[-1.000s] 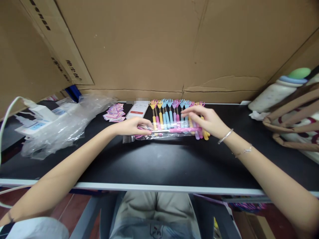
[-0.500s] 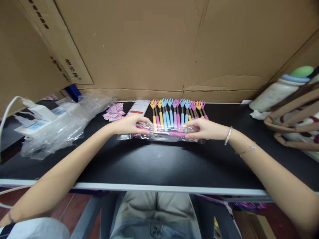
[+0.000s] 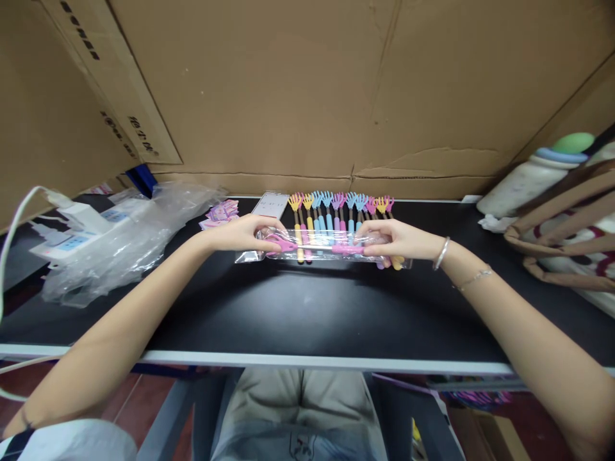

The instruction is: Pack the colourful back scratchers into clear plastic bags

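Note:
A pink back scratcher (image 3: 348, 250) with a metal shaft lies sideways inside a clear plastic bag (image 3: 248, 257), held above the desk. My left hand (image 3: 245, 234) pinches the bag at the scratcher's left end, thumb below and fingers above. At the other end, my right hand (image 3: 406, 242) grips the bag near the handle in the same way. Just behind, a row of back scratchers (image 3: 329, 221) in yellow, blue, purple and pink lies with claw ends toward the cardboard. Their handles are partly covered by the bag and my right fingers.
To the left sit a white phone showing digits (image 3: 270, 205), a pile of small pink-purple cards (image 3: 221, 212), empty plastic bags (image 3: 129, 246) and a white power strip (image 3: 86, 240). A bottle (image 3: 531, 179) and a brown-handled bag (image 3: 567, 237) stand right. Cardboard (image 3: 269, 83) walls the back.
Both hands have lifted the bagged scratcher slightly and tilted it, so the pink claw end and shaft show more clearly. The hands have moved a little farther apart.

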`<action>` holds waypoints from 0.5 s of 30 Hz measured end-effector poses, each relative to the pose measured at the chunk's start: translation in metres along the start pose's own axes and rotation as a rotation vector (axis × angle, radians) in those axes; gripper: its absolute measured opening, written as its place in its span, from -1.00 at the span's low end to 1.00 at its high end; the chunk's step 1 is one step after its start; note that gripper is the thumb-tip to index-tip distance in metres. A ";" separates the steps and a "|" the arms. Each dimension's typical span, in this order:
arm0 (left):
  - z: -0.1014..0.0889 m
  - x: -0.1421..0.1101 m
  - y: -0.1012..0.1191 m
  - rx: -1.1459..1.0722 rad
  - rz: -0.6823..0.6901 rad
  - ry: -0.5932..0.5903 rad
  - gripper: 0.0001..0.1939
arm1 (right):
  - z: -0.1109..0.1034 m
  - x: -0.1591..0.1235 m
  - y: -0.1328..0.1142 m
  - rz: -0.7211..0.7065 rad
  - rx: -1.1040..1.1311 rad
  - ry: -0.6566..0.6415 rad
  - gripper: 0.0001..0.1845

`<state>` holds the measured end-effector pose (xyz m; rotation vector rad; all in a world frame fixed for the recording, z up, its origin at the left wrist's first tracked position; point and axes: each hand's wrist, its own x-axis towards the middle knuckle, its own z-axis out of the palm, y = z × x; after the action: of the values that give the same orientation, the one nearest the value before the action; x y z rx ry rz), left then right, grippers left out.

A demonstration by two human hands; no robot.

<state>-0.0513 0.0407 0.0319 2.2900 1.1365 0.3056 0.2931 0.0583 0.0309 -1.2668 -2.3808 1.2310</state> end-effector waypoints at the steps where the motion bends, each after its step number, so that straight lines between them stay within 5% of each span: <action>1: 0.000 0.000 0.000 -0.002 0.004 0.012 -0.53 | 0.000 0.000 -0.001 0.010 0.000 0.004 -0.46; 15: 0.000 -0.001 -0.005 0.071 -0.061 0.105 -0.57 | -0.002 0.000 -0.005 0.024 0.010 0.011 -0.46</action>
<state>-0.0549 0.0419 0.0292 2.3190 1.2857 0.3718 0.2915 0.0579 0.0359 -1.2998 -2.3552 1.2380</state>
